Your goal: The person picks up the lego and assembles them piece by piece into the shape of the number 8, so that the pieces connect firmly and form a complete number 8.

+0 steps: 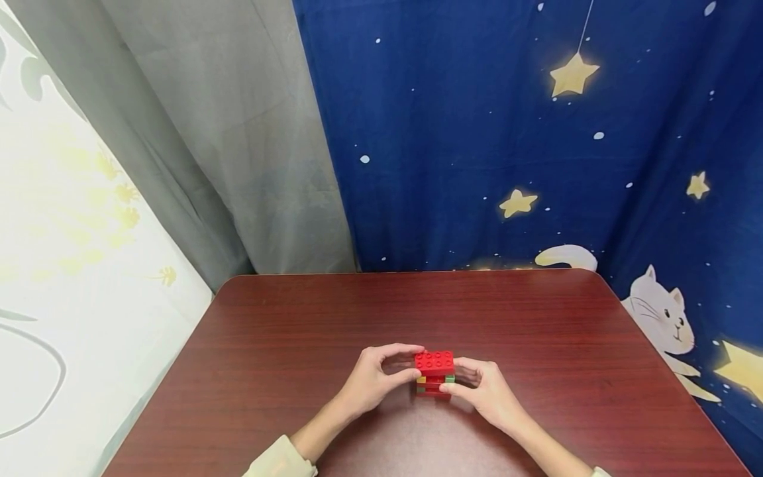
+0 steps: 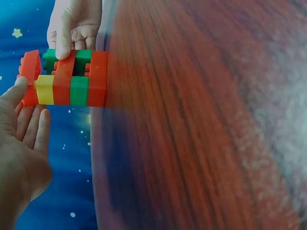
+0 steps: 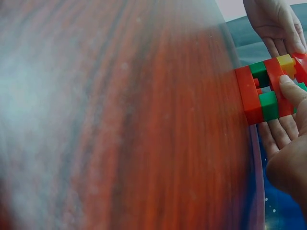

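Observation:
A small tower of toy building bricks stands on the table near its front. My left hand (image 1: 371,383) pinches the red top brick (image 1: 434,361) between thumb and fingers. In the left wrist view that brick sits slightly tilted over a yellow brick (image 2: 45,90) and a green one behind it. Lower down come a red middle brick (image 2: 63,87), two green bricks set apart with a gap between, and a red bottom brick (image 2: 98,79). My right hand (image 1: 493,394) grips the tower from the other side, its thumb on the middle red brick.
The dark red wooden table (image 1: 286,331) spreads around the tower on all sides. Beyond its back edge hang a grey curtain (image 1: 238,132) and a blue star-patterned curtain (image 1: 447,132). A pale patterned cloth (image 1: 77,265) is at the left.

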Tool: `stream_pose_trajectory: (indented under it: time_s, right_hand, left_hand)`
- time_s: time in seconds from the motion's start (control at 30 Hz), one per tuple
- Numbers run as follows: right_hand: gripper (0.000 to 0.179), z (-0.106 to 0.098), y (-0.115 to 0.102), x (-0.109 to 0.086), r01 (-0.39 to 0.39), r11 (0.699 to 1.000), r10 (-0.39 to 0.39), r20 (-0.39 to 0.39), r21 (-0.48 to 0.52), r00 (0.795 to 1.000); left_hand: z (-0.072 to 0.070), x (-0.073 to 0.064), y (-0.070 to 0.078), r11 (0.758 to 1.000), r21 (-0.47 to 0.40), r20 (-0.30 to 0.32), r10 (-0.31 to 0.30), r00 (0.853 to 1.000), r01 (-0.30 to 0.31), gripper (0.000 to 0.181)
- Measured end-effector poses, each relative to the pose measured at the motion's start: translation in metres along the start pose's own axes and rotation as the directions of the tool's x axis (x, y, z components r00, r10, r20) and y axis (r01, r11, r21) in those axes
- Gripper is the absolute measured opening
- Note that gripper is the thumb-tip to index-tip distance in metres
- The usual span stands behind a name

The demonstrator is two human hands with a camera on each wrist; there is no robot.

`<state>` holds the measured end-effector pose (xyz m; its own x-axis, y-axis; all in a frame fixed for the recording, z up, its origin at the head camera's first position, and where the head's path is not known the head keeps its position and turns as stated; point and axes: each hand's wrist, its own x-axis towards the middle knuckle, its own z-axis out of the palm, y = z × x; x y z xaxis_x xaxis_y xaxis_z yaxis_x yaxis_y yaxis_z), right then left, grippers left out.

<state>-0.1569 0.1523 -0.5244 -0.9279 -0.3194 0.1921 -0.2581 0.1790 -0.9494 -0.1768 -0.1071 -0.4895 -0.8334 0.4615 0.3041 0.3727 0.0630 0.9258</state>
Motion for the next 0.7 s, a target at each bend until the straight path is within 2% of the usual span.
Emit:
stream_pose_trajectory:
  time_s: [0.3, 0.57, 0.7]
  right_hand:
    - [0.038, 0.0004, 0.0000, 0.0002, 0.002, 1.000, -0.002, -0.010, -0.006, 1.000]
    - [0.037, -0.0003, 0.0006, -0.0008, 0.010, 1.000, -0.010, 0.003, 0.009, 1.000]
    - [0.036, -0.0001, 0.0007, -0.0005, 0.010, 1.000, -0.011, 0.008, 0.012, 1.000]
  left_hand:
    - [-0.0003, -0.0004, 0.0027, 1.000, -0.005, 0.005, -0.015, 1.000, 0.015, 0.039]
    - [0.0012, -0.0004, 0.0045, 0.999, 0.052, 0.010, 0.013, 1.000, -0.013, 0.037]
    - [0.0025, -0.0009, 0.0026, 0.999, 0.045, 0.012, 0.018, 1.000, -0.018, 0.036]
